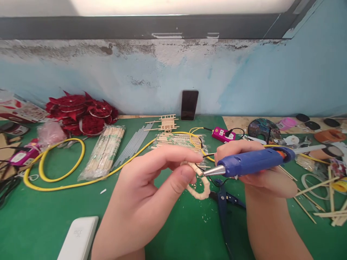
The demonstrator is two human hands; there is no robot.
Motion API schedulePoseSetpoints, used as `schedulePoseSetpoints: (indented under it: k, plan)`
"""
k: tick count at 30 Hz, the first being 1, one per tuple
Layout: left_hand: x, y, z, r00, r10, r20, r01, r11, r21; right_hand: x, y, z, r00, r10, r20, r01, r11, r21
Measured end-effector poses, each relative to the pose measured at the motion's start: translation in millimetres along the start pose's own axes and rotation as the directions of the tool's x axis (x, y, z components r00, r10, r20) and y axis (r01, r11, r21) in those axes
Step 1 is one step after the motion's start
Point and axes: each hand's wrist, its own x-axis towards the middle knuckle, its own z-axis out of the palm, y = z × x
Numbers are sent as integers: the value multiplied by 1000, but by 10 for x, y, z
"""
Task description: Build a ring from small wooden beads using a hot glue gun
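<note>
Pinched between the thumb and fingers of my left hand (154, 195) is a small ring of short pale wooden pieces (206, 187), held over the middle of the table. My right hand (260, 169) is wrapped round a blue glue gun (249, 161) with a clear glue stick (310, 148) in its back end. The gun's metal nozzle points left and meets, or nearly meets, the upper part of the ring. Small wood crumbs (205, 217) lie on the green table (187, 231) beneath.
Blue cutters (222, 206) lie below my right hand. Bagged sticks (104, 151), clear glue sticks (134, 146), a yellow cable (84, 185) and a small stick model (167, 123) lie beyond. A phone (189, 104) leans on the wall; a white power bank (78, 236) is front left.
</note>
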Motion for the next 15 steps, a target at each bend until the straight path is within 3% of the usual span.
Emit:
schedulePoseSetpoints:
  k: [15]
  plan:
    - [-14,-7,-22,1000,-11,11,11,999,-35,24,10,16,997,-57,51,52,994,96]
